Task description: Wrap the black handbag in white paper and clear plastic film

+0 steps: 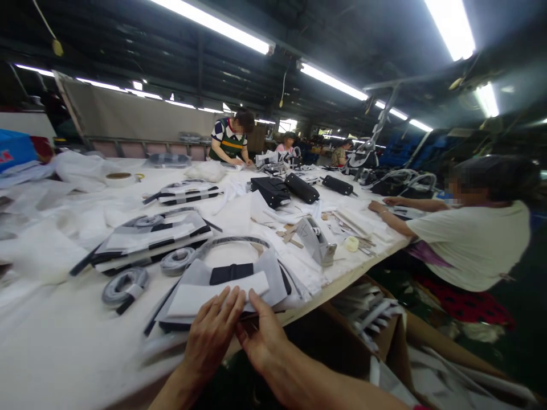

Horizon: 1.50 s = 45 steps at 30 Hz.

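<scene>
In front of me on the table lies a black handbag (183, 327), with its handle (233, 240) wrapped in grey and white material. A white foam sheet (188, 302) covers its near part, and a black strap piece (231, 274) shows behind the sheet. My left hand (216, 322) rests on the sheet with fingers stretched out and close together. Beside it, my right hand (262, 336) holds the bag's near edge, thumb on top and fingers underneath. The underside of that grip is partly hidden.
More flat wrapped bags (149, 242) and coiled straps (126, 286) lie to the left. A tape dispenser (316, 242) stands at right, with black bags (269, 191) farther back. A co-worker (474, 233) sits at right; another (231, 139) stands opposite. An open carton (399, 341) is below the table edge.
</scene>
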Each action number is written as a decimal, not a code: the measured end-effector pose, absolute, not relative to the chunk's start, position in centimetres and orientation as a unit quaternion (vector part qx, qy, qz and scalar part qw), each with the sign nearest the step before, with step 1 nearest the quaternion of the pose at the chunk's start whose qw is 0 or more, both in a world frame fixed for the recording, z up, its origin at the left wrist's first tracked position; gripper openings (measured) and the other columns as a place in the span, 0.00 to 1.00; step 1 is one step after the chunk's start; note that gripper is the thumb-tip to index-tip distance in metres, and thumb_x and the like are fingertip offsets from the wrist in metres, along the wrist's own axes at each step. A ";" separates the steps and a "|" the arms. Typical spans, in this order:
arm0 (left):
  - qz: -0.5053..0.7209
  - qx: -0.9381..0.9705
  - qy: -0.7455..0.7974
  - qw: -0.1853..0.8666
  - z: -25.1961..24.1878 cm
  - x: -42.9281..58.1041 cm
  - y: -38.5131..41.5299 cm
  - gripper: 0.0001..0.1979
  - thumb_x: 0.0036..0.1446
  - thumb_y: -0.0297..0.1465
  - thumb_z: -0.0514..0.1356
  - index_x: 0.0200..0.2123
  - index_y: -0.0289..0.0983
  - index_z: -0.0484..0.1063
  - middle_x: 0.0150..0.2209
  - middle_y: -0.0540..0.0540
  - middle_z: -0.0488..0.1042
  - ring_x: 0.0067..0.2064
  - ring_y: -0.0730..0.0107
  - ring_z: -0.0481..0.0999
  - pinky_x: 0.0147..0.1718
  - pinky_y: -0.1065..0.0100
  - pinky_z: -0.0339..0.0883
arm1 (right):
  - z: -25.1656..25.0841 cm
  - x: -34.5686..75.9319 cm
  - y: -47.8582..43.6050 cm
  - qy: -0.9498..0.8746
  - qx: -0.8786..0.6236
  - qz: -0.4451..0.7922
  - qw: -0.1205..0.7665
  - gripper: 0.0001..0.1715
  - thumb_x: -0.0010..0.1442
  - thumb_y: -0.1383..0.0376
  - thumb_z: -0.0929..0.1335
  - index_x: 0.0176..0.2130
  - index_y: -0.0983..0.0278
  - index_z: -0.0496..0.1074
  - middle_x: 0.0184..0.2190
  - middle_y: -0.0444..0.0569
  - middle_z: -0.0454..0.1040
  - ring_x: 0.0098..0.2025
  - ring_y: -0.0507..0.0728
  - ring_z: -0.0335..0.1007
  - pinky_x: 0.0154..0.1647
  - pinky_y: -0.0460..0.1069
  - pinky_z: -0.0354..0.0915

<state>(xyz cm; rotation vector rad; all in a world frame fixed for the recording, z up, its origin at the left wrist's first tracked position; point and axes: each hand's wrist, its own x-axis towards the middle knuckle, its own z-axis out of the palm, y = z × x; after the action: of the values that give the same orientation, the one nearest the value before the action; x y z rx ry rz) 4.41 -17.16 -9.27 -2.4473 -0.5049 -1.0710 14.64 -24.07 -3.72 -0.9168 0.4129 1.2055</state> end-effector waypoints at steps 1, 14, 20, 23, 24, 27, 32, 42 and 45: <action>-0.386 -0.882 -0.174 0.205 -9.1 4.3 -17.1 0.21 0.69 0.24 0.43 0.55 0.36 0.71 0.55 0.47 0.75 0.55 0.61 0.74 0.51 0.62 0.62 | -3.8 14.6 -24.1 0.186 -0.406 0.549 0.707 0.09 0.61 0.62 0.71 0.36 0.68 0.74 0.25 0.45 0.77 0.25 0.50 0.72 0.23 0.43 0.67; -0.410 -0.888 -0.172 0.117 -10.1 4.1 -17.3 0.20 0.68 0.25 0.46 0.58 0.38 0.69 0.54 0.44 0.76 0.58 0.62 0.72 0.54 0.63 0.61 | -6.2 20.8 -31.6 -0.154 -0.356 0.770 0.507 0.24 0.49 0.61 0.78 0.45 0.69 0.77 0.41 0.55 0.80 0.38 0.58 0.79 0.36 0.48 0.70; -0.393 -0.894 -0.180 0.118 -9.2 3.7 -17.2 0.20 0.67 0.24 0.48 0.59 0.39 0.68 0.54 0.45 0.76 0.56 0.63 0.74 0.55 0.65 0.62 | -1.0 31.0 -32.8 -0.295 -0.542 0.502 0.605 0.20 0.49 0.54 0.77 0.34 0.67 0.77 0.31 0.52 0.80 0.27 0.53 0.73 0.27 0.45 0.64; -0.386 -0.895 -0.184 0.129 -8.0 2.9 -16.4 0.22 0.64 0.22 0.50 0.59 0.38 0.66 0.53 0.45 0.77 0.54 0.64 0.76 0.52 0.66 0.64 | -1.1 34.6 -30.5 -0.324 -0.657 0.305 0.608 0.20 0.47 0.52 0.76 0.31 0.66 0.77 0.27 0.49 0.78 0.29 0.54 0.71 0.32 0.48 0.65; -0.390 -0.890 -0.196 0.128 -7.6 2.5 -16.1 0.21 0.64 0.22 0.50 0.59 0.37 0.66 0.52 0.45 0.77 0.53 0.65 0.76 0.51 0.66 0.65 | -1.7 35.3 -29.6 -0.355 -0.694 0.264 0.568 0.18 0.49 0.52 0.74 0.31 0.65 0.78 0.27 0.49 0.78 0.31 0.55 0.71 0.34 0.49 0.65; -0.401 -0.880 -0.228 0.117 -6.7 1.8 -15.7 0.19 0.64 0.25 0.53 0.57 0.36 0.68 0.52 0.43 0.77 0.51 0.64 0.77 0.49 0.67 0.67 | -4.6 36.8 -27.1 -0.459 -0.781 0.168 0.388 0.12 0.53 0.56 0.70 0.28 0.62 0.77 0.29 0.49 0.78 0.35 0.59 0.72 0.41 0.52 0.63; -0.399 -0.890 -0.200 0.092 -7.3 2.3 -16.6 0.18 0.64 0.22 0.52 0.56 0.36 0.69 0.52 0.44 0.77 0.55 0.66 0.75 0.50 0.67 0.66 | -9.5 38.9 -24.6 -0.481 -0.826 0.121 0.267 0.14 0.47 0.59 0.71 0.35 0.63 0.76 0.35 0.52 0.78 0.39 0.61 0.73 0.43 0.52 0.65; -0.386 -0.895 -0.203 0.096 -8.2 3.0 -17.2 0.18 0.66 0.23 0.50 0.55 0.39 0.71 0.52 0.45 0.77 0.56 0.67 0.74 0.53 0.68 0.66 | -9.3 40.0 -23.5 -0.480 -0.852 0.125 0.168 0.17 0.52 0.59 0.70 0.40 0.64 0.77 0.34 0.52 0.80 0.38 0.60 0.76 0.40 0.51 0.65; -0.400 -0.888 -0.207 0.092 -7.7 2.8 -17.0 0.20 0.63 0.21 0.50 0.55 0.38 0.70 0.51 0.45 0.78 0.56 0.67 0.75 0.51 0.68 0.67 | -7.5 39.3 -22.7 -0.516 -0.849 0.107 0.044 0.13 0.54 0.62 0.69 0.39 0.64 0.79 0.36 0.54 0.81 0.40 0.60 0.77 0.39 0.49 0.64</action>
<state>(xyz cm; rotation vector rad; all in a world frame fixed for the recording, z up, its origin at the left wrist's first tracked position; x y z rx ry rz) 2.81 -16.99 -7.66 -2.6376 -0.6157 -1.1872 39.29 -22.67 -7.49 -2.5942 -1.5781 0.3286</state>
